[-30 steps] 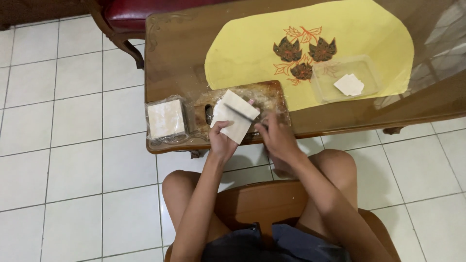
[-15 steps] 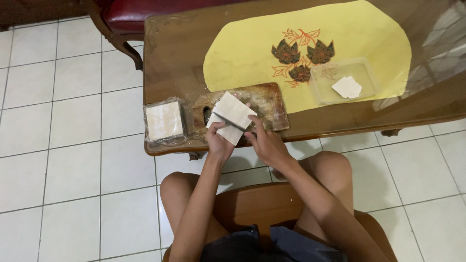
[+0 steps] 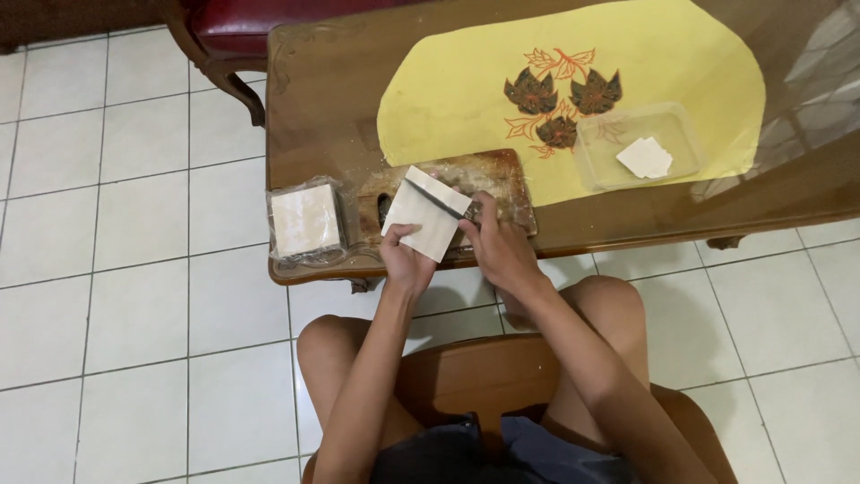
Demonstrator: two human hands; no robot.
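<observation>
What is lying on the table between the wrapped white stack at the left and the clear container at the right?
In the head view, between the wrapped stack and the clear container lies the wooden cutting board with the white sheet, on which both hands work.

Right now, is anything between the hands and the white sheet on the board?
Nothing visible is. The left hand already holds the sheet at its near edge. The right hand is at its right side, pressing a dark blade across it over the board.
</observation>
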